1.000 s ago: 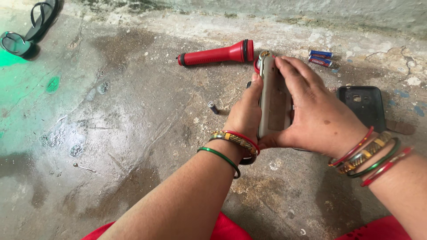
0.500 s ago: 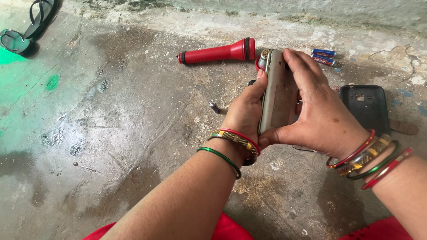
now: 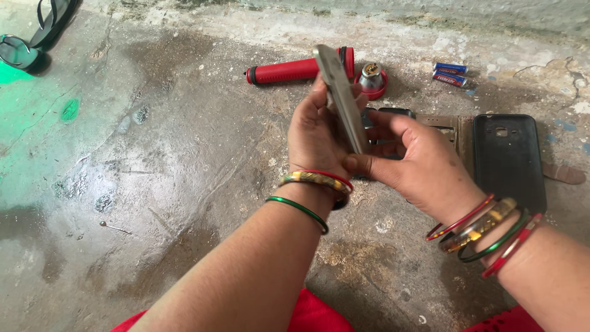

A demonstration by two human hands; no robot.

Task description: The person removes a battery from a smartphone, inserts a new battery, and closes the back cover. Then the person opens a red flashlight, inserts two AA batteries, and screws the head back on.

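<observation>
Head view, looking down at a stained concrete floor [image 3: 172, 172].

Left hand [image 3: 316, 138] raised above the floor, fingers closed around a flat grey phone [image 3: 341, 98], gripping it from the left side. Phone held edge-on and tilted, top end leaning up and to the left, bottom end down near the right thumb. Bangles [image 3: 310, 190] in green, gold and red on the left wrist.

Right hand [image 3: 412, 163] just beside the left, thumb pressed against the lower end of the phone, other fingers curled and spread behind it over the floor. Cannot tell whether those fingers grip anything beyond the phone's lower edge. More bangles [image 3: 485, 230] on the right wrist.

Beyond the hands, a red torch body [image 3: 295, 69] lying on its side, partly hidden by the top of the phone. Just right of it, the torch head [image 3: 372, 79], red rim with a silver reflector, standing apart from the body. Further right, two blue batteries [image 3: 450, 74] side by side near the wall.

To the right of the hands, an open wallet-style case [image 3: 448, 129] flat on the floor, with a black phone back cover [image 3: 509, 157] lying in it.

Far upper left corner, a pair of dark sandals [image 3: 34, 31]. Green paint patch [image 3: 15, 74] along the left edge. Red cloth [image 3: 319, 316] at the bottom edge.
</observation>
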